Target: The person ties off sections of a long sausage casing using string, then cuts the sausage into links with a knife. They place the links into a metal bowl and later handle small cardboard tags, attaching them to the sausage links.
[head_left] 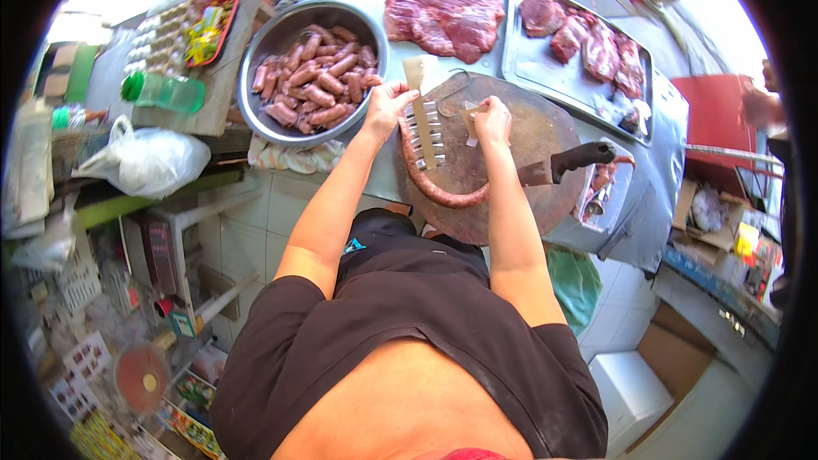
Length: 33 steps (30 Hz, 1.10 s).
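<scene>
A long filled sausage curves over the round wooden chopping board, its upper end beside my left hand. The fingers of that hand are pinched together at the top of a tan strip with silvery prongs along its sides; what they grip is too small to make out. My right hand is closed on a small pale piece above the board. Below my right forearm lies a knife with a black handle. A metal bowl of short linked sausages stands left of my left hand.
Behind the board are a slab of raw meat and a metal tray of meat pieces. A small tray sits at the right. Leftward are a green bottle, egg cartons and a white bag.
</scene>
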Available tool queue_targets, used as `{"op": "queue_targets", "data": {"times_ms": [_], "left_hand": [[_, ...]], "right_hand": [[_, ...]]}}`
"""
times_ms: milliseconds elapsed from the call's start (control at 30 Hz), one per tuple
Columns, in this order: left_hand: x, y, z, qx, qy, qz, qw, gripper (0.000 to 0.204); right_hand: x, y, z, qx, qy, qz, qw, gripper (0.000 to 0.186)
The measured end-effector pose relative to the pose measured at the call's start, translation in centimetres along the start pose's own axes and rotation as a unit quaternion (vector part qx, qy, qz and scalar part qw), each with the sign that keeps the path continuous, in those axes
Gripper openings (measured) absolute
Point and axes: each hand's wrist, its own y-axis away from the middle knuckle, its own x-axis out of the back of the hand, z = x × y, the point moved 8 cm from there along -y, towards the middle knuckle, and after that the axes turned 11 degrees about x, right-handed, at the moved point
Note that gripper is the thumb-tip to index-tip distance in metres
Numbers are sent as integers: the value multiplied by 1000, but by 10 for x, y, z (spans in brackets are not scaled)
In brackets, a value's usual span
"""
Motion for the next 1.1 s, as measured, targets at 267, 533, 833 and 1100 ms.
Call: {"op": "queue_targets", "data": {"times_ms": [267,533,833,1100], "left_hand": [[15,142,112,-92,47,77,992,28],[53,280,116,-169,-101,325,925,15],[52,300,115,-166,-58,328,928,13],[70,298,128,-143,-69,304,939,7]], "right_hand": [[-4,82,-59,195,-151,9,969,25],[-46,99,-15,100,-190,-76,974,24],[-56,88,10,28,-221,-60,973,24],[-75,82,33,6,-243,-67,968,25]]}}
